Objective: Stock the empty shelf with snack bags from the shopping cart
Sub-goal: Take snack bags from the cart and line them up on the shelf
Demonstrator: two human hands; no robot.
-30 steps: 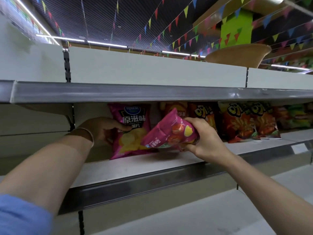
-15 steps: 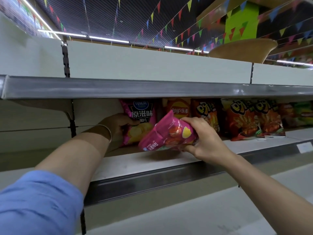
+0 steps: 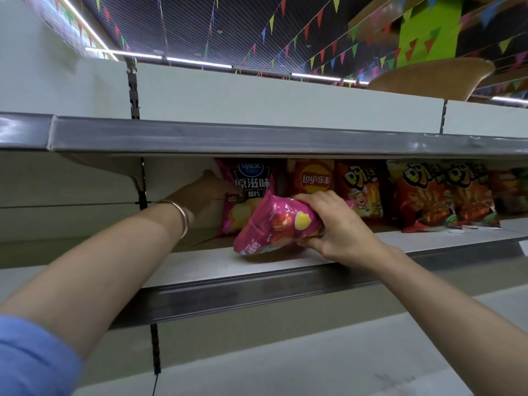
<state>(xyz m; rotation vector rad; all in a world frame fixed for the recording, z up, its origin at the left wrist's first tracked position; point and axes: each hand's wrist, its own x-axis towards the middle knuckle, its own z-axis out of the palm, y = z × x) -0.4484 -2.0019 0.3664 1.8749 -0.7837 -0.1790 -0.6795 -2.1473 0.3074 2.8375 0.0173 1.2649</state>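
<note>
Shelf (image 3: 200,267) carries upright snack bags toward three o'clock; left hand (image 3: 208,192) grips the standing pink bag (image 3: 245,192), right hand (image 3: 340,224) grips a tilted, crinkled pink bag (image 3: 274,227).

Pink snack bag (image 3: 274,224): glossy, crinkled plastic film | shelf (image 3: 200,267): matt white board, dull grey metal edge | bracelet (image 3: 183,215): shiny metal
</note>
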